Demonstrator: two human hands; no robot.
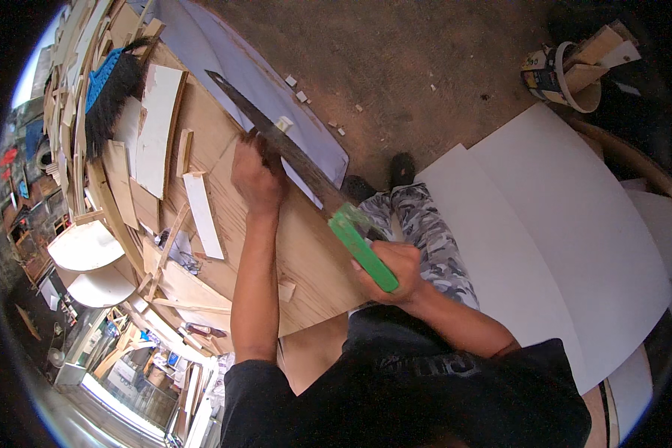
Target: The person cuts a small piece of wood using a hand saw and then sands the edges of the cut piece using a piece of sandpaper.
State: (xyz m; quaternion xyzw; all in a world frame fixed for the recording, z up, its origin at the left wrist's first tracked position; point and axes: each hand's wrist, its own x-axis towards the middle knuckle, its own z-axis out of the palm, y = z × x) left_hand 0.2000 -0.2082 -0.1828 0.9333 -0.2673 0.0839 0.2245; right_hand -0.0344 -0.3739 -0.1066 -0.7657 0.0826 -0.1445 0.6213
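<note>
My right hand (pixel 394 272) is wrapped round the green handle of a handsaw (pixel 306 164). The long, dark blade slants up and left along the edge of the wooden tabletop (pixel 306 254). My left hand (pixel 260 175) is closed at that edge, right beside the blade. Past the blade, in line with my left fist, juts the pale end of a small piece of wood (pixel 284 125). The fist and the blade hide the rest of that piece, and its contact with the teeth cannot be made out.
White-faced board offcuts (pixel 160 131) and a blue brush with black bristles (pixel 106 89) lie on the table's left. White sheets (pixel 530 224) are stacked at right. A bucket (pixel 567 78) of wood scraps stands on the floor, where small cut blocks (pixel 302 97) are scattered.
</note>
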